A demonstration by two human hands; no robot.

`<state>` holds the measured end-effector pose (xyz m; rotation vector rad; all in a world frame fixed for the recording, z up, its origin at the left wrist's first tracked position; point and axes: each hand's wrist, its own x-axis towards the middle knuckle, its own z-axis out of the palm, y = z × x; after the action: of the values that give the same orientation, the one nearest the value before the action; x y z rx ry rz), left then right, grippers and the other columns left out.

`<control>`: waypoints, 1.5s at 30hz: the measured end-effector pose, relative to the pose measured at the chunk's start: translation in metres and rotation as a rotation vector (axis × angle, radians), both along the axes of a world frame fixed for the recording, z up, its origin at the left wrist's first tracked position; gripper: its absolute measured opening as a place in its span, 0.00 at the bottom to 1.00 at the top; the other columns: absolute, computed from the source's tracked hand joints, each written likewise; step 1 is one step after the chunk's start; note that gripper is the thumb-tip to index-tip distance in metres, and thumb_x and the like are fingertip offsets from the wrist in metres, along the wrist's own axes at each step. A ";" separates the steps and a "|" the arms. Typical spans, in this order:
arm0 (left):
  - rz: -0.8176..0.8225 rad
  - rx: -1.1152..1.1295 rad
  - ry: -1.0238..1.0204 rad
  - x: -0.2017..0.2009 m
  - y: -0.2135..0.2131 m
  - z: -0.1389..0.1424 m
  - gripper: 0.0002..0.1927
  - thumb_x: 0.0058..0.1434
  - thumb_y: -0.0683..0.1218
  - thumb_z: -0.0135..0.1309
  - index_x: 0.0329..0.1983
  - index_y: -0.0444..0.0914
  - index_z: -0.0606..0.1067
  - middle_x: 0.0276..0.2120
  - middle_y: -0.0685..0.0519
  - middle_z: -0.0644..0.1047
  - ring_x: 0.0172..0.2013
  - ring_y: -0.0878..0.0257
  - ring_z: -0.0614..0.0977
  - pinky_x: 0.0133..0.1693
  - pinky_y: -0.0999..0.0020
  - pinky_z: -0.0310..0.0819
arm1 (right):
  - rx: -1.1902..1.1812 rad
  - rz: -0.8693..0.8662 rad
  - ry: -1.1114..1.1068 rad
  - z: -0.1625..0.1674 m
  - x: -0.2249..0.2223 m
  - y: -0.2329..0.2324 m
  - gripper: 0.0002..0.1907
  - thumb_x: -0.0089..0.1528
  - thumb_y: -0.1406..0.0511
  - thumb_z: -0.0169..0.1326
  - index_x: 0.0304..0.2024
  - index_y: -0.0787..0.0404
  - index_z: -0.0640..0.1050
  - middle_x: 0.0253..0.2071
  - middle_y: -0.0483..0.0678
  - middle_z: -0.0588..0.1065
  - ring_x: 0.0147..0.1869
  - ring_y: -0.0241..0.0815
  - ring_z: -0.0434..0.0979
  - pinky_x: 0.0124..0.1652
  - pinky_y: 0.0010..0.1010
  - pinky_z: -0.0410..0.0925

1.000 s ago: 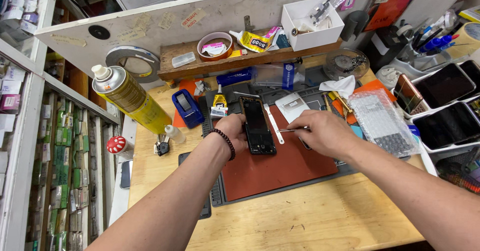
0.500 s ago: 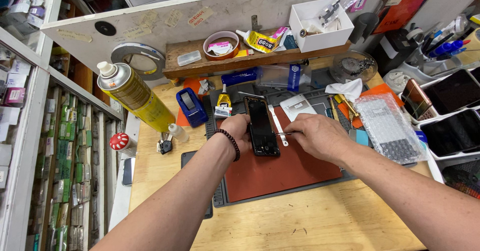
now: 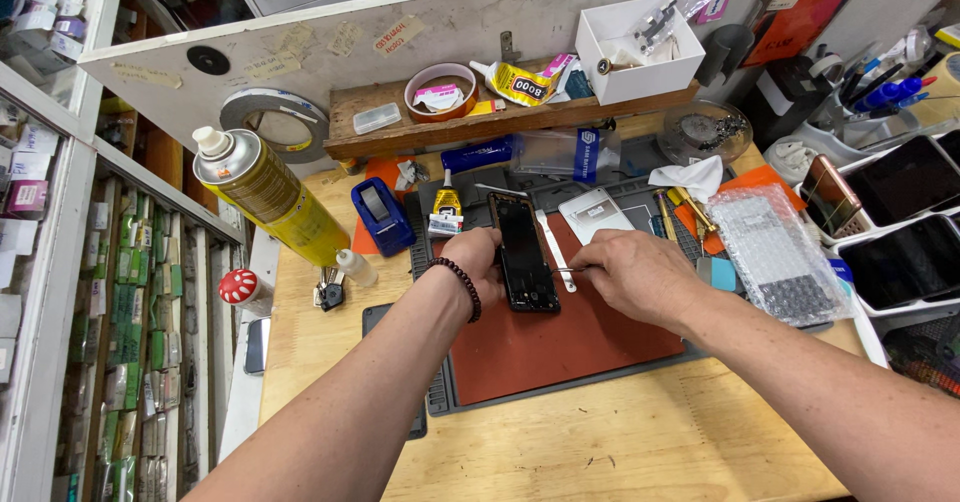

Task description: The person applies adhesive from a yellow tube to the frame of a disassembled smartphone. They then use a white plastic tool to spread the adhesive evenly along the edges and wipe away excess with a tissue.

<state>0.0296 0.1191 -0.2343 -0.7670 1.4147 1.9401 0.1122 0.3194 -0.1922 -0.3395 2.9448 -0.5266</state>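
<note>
Left hand (image 3: 478,265) grips the black rectangular phone (image 3: 524,255) (flat on red mat (image 3: 570,342)); right hand (image 3: 632,273) pinches thin metal tweezers (image 3: 563,269) against it.

So the phone (image 3: 524,255) lies on the work mat (image 3: 570,347) in the middle of the counter (image 3: 620,442), with the left hand (image 3: 478,267) touching its left edge and the right hand (image 3: 632,274) just to its right. A tape dispenser (image 3: 381,215) sits behind and left of the phone, with the spray can (image 3: 268,197) further left. A bubble-wrap bag (image 3: 775,255) lies right of the right hand. Behind everything, a wooden shelf (image 3: 480,127) carries a tape roll (image 3: 440,90), a glue tube (image 3: 518,83) and an open box (image 3: 637,47).
</note>
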 end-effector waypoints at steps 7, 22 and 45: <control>0.033 0.007 -0.015 0.005 0.002 0.007 0.15 0.72 0.44 0.39 0.55 0.34 0.73 0.51 0.46 0.78 0.51 0.53 0.81 0.51 0.48 0.80 | -0.114 -0.113 -0.152 -0.004 -0.010 0.011 0.12 0.60 0.61 0.58 0.45 0.48 0.86 0.41 0.44 0.83 0.44 0.44 0.83 0.46 0.36 0.73; 0.024 -0.298 0.022 0.001 -0.001 0.003 0.16 0.71 0.44 0.42 0.56 0.32 0.73 0.51 0.45 0.79 0.49 0.51 0.82 0.48 0.48 0.82 | -0.928 -0.765 -0.032 -0.038 -0.035 0.124 0.14 0.63 0.68 0.59 0.51 0.63 0.81 0.39 0.47 0.80 0.33 0.33 0.75 0.29 0.25 0.64; -0.516 -1.556 0.762 -0.078 -0.015 0.047 0.15 0.63 0.47 0.52 0.46 0.33 0.81 0.52 0.35 0.80 0.55 0.43 0.80 0.56 0.54 0.75 | -1.227 -0.601 -0.270 -0.017 -0.028 0.073 0.15 0.61 0.68 0.59 0.51 0.61 0.83 0.34 0.42 0.77 0.32 0.30 0.71 0.27 0.23 0.61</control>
<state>-0.0484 0.1039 -0.1871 -0.0738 3.1577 0.3793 0.0839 0.3925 -0.2088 0.5100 2.0377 -2.1725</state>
